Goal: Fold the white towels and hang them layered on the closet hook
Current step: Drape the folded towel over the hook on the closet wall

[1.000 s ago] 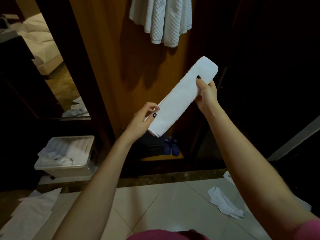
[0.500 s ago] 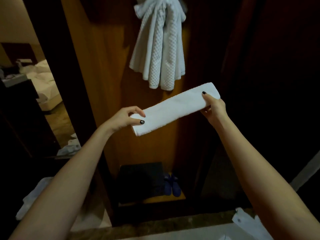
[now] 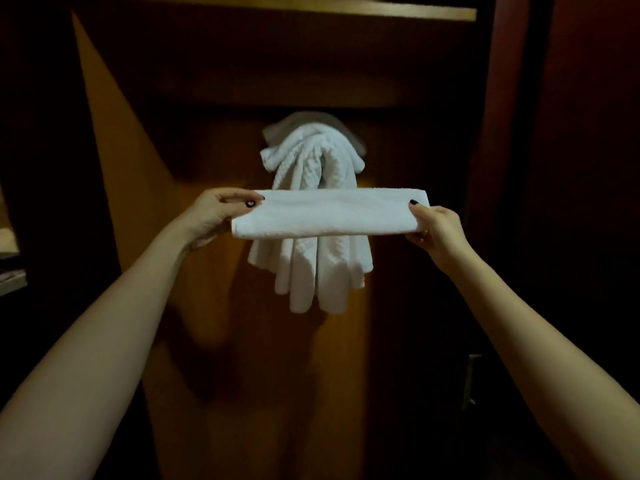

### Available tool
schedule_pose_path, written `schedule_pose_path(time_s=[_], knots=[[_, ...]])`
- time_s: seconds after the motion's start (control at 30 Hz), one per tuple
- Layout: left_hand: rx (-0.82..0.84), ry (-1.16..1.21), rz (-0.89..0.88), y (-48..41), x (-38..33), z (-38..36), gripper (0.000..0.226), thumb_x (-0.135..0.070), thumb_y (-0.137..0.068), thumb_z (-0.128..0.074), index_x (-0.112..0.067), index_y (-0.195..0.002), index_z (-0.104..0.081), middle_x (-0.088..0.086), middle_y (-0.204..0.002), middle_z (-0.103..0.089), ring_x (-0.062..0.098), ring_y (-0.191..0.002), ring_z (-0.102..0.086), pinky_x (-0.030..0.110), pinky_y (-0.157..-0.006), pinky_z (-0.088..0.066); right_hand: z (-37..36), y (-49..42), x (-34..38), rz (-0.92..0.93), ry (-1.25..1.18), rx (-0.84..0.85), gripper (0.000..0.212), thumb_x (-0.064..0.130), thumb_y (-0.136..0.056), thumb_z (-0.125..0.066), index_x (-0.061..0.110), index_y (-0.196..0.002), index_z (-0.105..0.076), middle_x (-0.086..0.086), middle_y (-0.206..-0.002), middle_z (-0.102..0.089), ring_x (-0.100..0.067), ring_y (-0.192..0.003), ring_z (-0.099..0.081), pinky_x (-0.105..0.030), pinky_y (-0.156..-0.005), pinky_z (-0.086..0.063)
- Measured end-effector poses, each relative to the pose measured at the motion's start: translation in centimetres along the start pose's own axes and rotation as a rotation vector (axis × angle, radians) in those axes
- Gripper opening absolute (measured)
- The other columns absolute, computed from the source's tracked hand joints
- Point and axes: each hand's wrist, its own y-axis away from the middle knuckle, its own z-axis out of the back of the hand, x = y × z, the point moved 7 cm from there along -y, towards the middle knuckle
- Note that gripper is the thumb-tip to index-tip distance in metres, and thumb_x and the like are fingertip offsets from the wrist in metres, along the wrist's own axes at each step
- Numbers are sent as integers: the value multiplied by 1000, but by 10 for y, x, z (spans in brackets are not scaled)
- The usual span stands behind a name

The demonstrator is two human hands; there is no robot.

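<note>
Within the last second the folded white towel (image 3: 329, 216) has swung from a steep tilt to level. It now stretches flat across the centre of the frame, and the view has lifted off the floor to face the closet's wooden back panel (image 3: 207, 306) under the shelf (image 3: 381, 10) at the top edge. The left grip (image 3: 221, 211) pinches the towel's left end, thumb on the front face and fingers behind. The right grip (image 3: 433, 226) pinches the right end the same way, thumb near the upper corner. Between them the strip is taut and does not sag. Directly behind it, in the middle of the frame, the waffle-textured towel (image 3: 318, 161) hangs bunched from the hook, its tails dropping below the strip. The hook itself is hidden under that bunched top. Whether the strip touches the hung cloth cannot be told. Folding of this piece looks finished and the hanging step has begun. The strip probably needs to be raised to the bunched top and draped across it so the layers sit together, without knocking the first towel off.
</note>
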Motion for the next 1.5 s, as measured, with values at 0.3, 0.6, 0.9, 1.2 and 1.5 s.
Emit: schedule_pose_path(time_s=[0.3,0.6,0.9,1.2,1.5], knots=[[-53,53,-145,-110,-44,43,28,-16,-80,-69,-27,-104,-75,-11,-115,-70,6,-111,-62,18,-80,-55,-62,-121,67,321,-146,119,32,7,-92,-56,22,-118,-64,2,-108,-64,-12,-90,-62,-21,-64,-53],[-200,258,-217,-211,-68,44,32,5,-93,-53,-4,-123,-58,6,-98,-72,12,-85,-69,20,-76,-57,-101,-239,81,204,-319,110,18,5,-95,-51,13,-105,-63,-3,-95,-63,-15,-89,-61,-27,-70,-51],[-291,524,-215,-268,-44,40,31,12,-91,-48,7,-120,-57,17,-108,-64,23,-96,-66,29,-82,-57,-123,-297,64,142,-469,101,19,8,-96,-58,14,-113,-64,-4,-113,-62,-18,-100,-60,-29,-74,-54],[-336,508,-45,-264,15,44,28,18,-83,-50,19,-110,-58,26,-104,-65,31,-99,-66,35,-84,-58,-124,-295,4,8,-316,91,13,-3,-92,-53,-5,-105,-56,-12,-84,-60,-19,-73,-64,-26,-56,-54],[-235,410,-31,-253,32,26,9,2,-90,-59,3,-96,-66,11,-83,-74,17,-75,-72,27,-61,-57,-128,-281,-30,68,-234,114,16,0,-86,-61,8,-73,-67,6,-53,-64,-6,-48,-59,-23,-47,-47]])
